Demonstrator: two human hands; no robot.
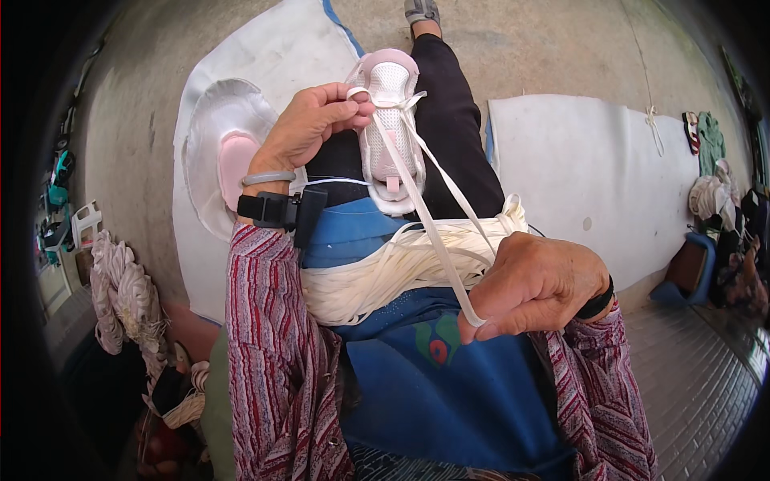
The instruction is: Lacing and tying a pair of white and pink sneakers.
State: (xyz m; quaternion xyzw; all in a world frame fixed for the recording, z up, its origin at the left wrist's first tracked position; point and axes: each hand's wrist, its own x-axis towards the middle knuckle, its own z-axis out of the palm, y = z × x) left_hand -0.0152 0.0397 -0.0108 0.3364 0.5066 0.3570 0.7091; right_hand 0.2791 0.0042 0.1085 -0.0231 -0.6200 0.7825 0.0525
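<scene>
Left hand (309,128) grips pink sneaker (391,132) at 12 o'clock; right hand (533,284) pinches white lace (429,220) over lace bundle (377,276)

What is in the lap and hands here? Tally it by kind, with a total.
Pink and white shoe, steadied by the left hand: 1
White lace strand, pulled taut by the right hand: 1
Bundle of white laces across the lap: 1
Total: 3
</scene>
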